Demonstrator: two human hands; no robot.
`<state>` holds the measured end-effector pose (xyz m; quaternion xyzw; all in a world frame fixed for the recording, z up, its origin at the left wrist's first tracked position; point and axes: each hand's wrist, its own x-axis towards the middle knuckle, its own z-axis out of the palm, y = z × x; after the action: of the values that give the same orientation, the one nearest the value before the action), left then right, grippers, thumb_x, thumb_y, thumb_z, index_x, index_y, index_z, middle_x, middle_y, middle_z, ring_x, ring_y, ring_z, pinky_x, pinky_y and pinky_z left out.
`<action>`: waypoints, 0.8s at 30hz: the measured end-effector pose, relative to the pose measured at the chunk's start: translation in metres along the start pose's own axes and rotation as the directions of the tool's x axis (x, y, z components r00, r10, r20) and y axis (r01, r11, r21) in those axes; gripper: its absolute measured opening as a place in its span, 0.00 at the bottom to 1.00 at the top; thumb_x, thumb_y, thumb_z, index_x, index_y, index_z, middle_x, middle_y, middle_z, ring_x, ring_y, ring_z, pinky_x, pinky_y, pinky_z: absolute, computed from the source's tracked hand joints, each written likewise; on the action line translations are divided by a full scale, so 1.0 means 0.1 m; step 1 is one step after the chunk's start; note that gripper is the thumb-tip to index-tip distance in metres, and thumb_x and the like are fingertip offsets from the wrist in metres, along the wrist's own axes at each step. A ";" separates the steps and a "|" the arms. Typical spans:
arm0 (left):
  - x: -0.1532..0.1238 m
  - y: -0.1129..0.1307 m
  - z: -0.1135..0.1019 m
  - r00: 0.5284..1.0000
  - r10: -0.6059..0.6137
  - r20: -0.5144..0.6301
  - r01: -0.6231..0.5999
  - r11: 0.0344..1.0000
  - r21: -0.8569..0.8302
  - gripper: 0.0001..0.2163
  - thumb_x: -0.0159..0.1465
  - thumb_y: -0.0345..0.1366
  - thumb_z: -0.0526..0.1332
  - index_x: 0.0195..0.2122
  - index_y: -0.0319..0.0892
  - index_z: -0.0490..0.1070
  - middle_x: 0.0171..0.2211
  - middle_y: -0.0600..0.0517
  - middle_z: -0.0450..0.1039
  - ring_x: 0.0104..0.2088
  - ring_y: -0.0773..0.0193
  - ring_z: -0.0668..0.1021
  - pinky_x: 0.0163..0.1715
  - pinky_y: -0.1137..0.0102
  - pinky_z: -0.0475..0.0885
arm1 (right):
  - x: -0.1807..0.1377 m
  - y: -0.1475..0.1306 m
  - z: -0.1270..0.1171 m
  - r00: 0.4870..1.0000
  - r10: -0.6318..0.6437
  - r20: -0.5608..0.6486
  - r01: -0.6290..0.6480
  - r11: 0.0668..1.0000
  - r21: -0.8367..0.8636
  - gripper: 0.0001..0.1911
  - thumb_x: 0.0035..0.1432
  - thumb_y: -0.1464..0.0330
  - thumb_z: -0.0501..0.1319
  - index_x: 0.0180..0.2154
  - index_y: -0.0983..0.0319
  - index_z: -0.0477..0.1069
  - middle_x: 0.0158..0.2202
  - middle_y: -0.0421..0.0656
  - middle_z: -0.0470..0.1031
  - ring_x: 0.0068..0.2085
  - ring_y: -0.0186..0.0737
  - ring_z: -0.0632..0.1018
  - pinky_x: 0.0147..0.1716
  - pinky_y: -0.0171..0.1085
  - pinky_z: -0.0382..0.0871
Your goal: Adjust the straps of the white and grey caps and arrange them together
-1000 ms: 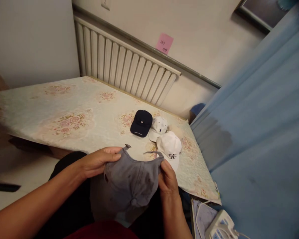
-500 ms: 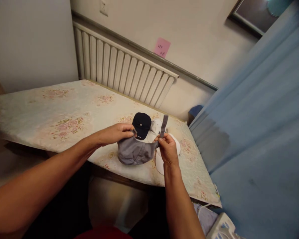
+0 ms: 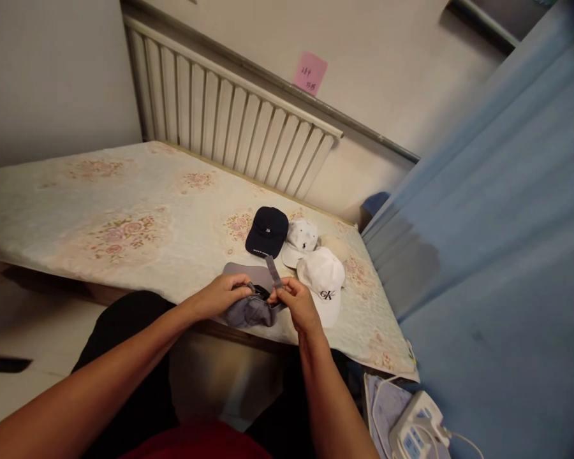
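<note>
Left hand [image 3: 224,296] closed in a pinch on the back edge of gray baseball cap [image 3: 249,314], fingertips partly hiding it; right hand [image 3: 302,305] pinched its strap [image 3: 272,269], free end up. Cap was at near edge of floral cover [image 3: 191,223], contact unclear. Farther right, beige item [image 3: 333,245] half-blocked by white lettered cap [image 3: 321,271]. Picture frame [image 3: 483,27] cut off.

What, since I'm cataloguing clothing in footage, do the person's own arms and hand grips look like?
The left forearm and right forearm are bare, no sleeves showing. The left grip and right grip are ungloved human hands; no ring, watch or cable is visible. A dark red garment shows at the bottom edge.
</note>
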<state>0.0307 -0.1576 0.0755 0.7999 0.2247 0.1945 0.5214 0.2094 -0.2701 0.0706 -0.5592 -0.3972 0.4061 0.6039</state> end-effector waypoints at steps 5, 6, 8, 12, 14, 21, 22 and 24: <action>-0.03 -0.03 0.11 0.999 0.007 -0.046 -0.007 1.000 -0.004 0.08 0.57 0.41 0.58 0.29 0.41 0.68 0.25 0.56 0.67 0.29 0.64 0.70 0.32 0.71 0.62 | -0.02 -0.01 0.15 0.999 0.028 0.041 -0.028 1.000 -0.009 0.05 0.47 0.69 0.64 0.30 0.62 0.73 0.24 0.37 0.77 0.24 0.32 0.77 0.26 0.31 0.67; -0.03 -0.03 0.13 0.999 0.003 -0.052 -0.003 1.000 -0.007 0.08 0.56 0.41 0.58 0.29 0.41 0.68 0.25 0.56 0.67 0.30 0.64 0.70 0.32 0.71 0.62 | -0.02 0.00 0.17 0.999 0.032 0.044 -0.031 0.999 -0.020 0.04 0.47 0.69 0.64 0.29 0.62 0.72 0.23 0.37 0.77 0.24 0.32 0.77 0.26 0.31 0.67; -0.04 -0.04 0.16 0.998 0.007 -0.059 -0.007 1.000 0.003 0.08 0.56 0.40 0.59 0.30 0.41 0.69 0.26 0.56 0.69 0.31 0.63 0.70 0.32 0.70 0.62 | -0.01 0.03 0.20 0.999 0.034 0.032 -0.032 0.999 -0.040 0.03 0.47 0.69 0.64 0.27 0.62 0.72 0.22 0.37 0.77 0.24 0.32 0.76 0.27 0.31 0.67; -0.06 -0.05 0.20 0.998 0.022 -0.061 -0.019 0.999 0.045 0.07 0.57 0.39 0.59 0.31 0.42 0.70 0.29 0.55 0.71 0.33 0.62 0.72 0.35 0.70 0.63 | -0.01 0.08 0.25 1.000 0.024 -0.016 -0.025 0.997 -0.075 0.03 0.45 0.69 0.65 0.26 0.61 0.72 0.20 0.36 0.75 0.23 0.31 0.73 0.27 0.31 0.65; -0.06 -0.05 0.22 0.996 0.025 -0.088 -0.019 0.997 0.073 0.06 0.56 0.38 0.60 0.31 0.42 0.68 0.28 0.55 0.70 0.32 0.62 0.72 0.34 0.70 0.63 | -0.01 0.10 0.26 0.999 0.038 -0.029 -0.040 0.996 -0.078 0.05 0.44 0.69 0.66 0.25 0.61 0.71 0.19 0.34 0.74 0.21 0.31 0.71 0.24 0.31 0.62; -0.07 -0.15 0.29 0.979 0.117 -0.168 -0.088 0.981 0.171 0.09 0.56 0.39 0.62 0.34 0.44 0.65 0.30 0.54 0.71 0.32 0.61 0.73 0.35 0.68 0.65 | -0.01 0.11 0.31 0.995 0.102 -0.005 -0.102 0.992 0.077 0.09 0.38 0.70 0.68 0.24 0.60 0.69 0.17 0.33 0.72 0.19 0.31 0.69 0.23 0.31 0.61; -0.08 -0.17 0.30 0.976 0.138 -0.169 -0.105 0.976 0.190 0.09 0.57 0.40 0.62 0.35 0.44 0.65 0.31 0.54 0.72 0.33 0.60 0.74 0.36 0.68 0.65 | -0.02 0.11 0.32 0.993 0.116 -0.004 -0.114 0.987 0.111 0.09 0.38 0.70 0.68 0.24 0.60 0.69 0.17 0.33 0.72 0.19 0.31 0.70 0.23 0.31 0.61; -0.10 -0.19 0.32 0.970 0.176 -0.169 -0.134 0.963 0.236 0.10 0.58 0.42 0.62 0.37 0.44 0.66 0.34 0.52 0.73 0.36 0.58 0.75 0.38 0.66 0.66 | -0.02 0.12 0.33 0.990 0.138 -0.008 -0.135 0.977 0.168 0.10 0.37 0.69 0.68 0.23 0.60 0.68 0.17 0.34 0.73 0.19 0.31 0.70 0.23 0.31 0.62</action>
<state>0.0373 -0.1805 0.0453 0.8464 0.2298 0.2834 0.3880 0.1775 -0.2599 0.0603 -0.5365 -0.3167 0.4730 0.6230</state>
